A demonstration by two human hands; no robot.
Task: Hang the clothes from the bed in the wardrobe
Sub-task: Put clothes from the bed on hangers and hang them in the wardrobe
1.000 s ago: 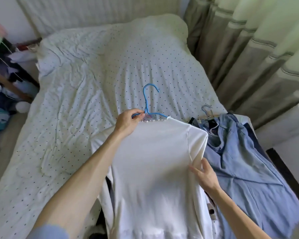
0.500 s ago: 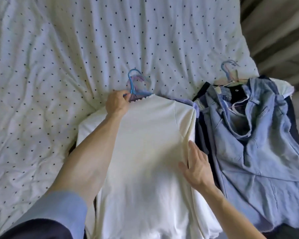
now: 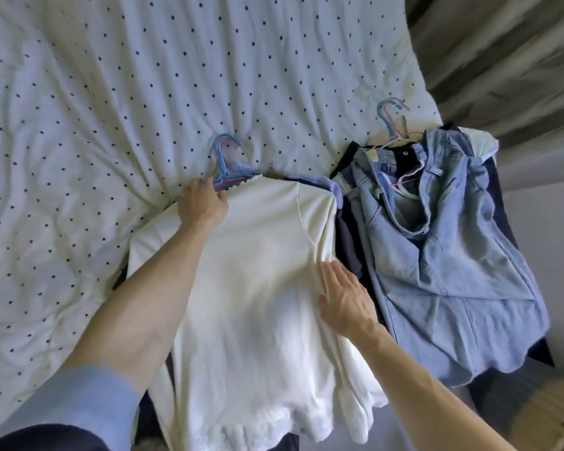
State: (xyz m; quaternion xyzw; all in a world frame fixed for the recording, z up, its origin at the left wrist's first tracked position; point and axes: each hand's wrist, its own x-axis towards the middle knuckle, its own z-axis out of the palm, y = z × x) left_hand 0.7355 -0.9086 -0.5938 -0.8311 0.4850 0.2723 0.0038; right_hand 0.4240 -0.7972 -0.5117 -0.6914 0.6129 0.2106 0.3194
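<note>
White top [image 3: 258, 288] flat on the dotted quilt [image 3: 111, 109], long axis collar-far to hem-near; blue hanger [image 3: 223, 157] hook points away. Left hand [image 3: 202, 205] grips the hanger at the collar; right hand [image 3: 345, 297], fingers straight and together, presses the top's right edge beside a denim shirt [image 3: 453, 255]

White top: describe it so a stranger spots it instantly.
On the polka-dot bed, two clothing piles lie side by side. The white top covers the left one, on a blue hanger; the right pile's top layer is a denim shirt.

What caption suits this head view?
Left hand grips the hangers of a white top; right hand rests on its side, denim shirt alongside.
</note>
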